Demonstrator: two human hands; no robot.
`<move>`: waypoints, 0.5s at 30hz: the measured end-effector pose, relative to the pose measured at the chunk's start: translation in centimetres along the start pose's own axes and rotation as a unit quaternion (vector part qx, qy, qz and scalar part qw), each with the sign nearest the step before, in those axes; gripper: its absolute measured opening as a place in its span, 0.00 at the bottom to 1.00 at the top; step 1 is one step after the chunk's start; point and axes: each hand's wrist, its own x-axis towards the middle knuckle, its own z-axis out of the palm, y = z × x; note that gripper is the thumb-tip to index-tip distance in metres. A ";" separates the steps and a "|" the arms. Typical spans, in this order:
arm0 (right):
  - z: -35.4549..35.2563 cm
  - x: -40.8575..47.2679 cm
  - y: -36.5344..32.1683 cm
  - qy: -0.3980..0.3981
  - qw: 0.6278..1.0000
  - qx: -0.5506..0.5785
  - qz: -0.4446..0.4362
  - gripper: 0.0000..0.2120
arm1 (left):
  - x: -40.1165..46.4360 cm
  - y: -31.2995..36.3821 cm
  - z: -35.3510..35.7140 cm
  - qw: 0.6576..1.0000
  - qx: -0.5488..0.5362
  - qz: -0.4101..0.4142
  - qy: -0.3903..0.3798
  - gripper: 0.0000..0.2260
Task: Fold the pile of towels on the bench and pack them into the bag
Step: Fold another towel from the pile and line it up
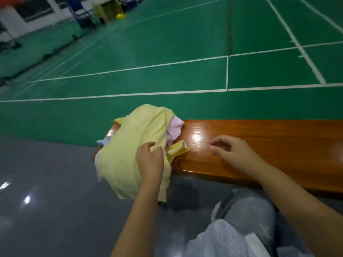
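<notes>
A pile of towels sits on the left end of a glossy wooden bench (pixel 259 145). A large yellow towel (pixel 133 141) drapes over the top and hangs off the bench's front edge. A pink towel (pixel 175 127) pokes out at the right, and a pale blue one (pixel 104 141) at the left. My left hand (pixel 150 162) rests on the yellow towel, fingers pinching its cloth. My right hand (pixel 230 151) hovers over the bare bench to the right of the pile, fingers loosely curled and holding nothing. No bag is in view.
Beyond the bench lies a green court floor (pixel 167 52) with white lines. Grey shiny floor (pixel 46 201) is at the near left. My knee in grey trousers (pixel 246 216) is below the bench's front edge. Distant equipment stands at the back left.
</notes>
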 end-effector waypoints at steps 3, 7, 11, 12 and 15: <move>1.8 0.6 -0.5 -0.012 1.000 0.017 0.005 0.07 | 1.9 -3.3 -1.2 0.987 0.163 0.011 0.014 0.17; 2.9 0.5 -1.0 -0.033 0.999 0.026 0.023 0.05 | 2.9 -4.7 -1.5 0.988 0.153 0.025 -0.007 0.09; 3.4 0.3 -0.8 -0.040 0.998 0.020 0.041 0.05 | 4.0 -4.5 -2.4 0.992 0.117 0.030 -0.044 0.05; 3.5 0.2 -0.7 -0.039 0.998 0.024 0.044 0.05 | 4.0 -4.2 -2.8 0.993 0.104 0.027 -0.050 0.05; 3.8 0.2 -0.6 -0.041 0.997 0.027 0.056 0.04 | 3.2 -2.7 -4.0 0.999 0.016 0.018 -0.034 0.09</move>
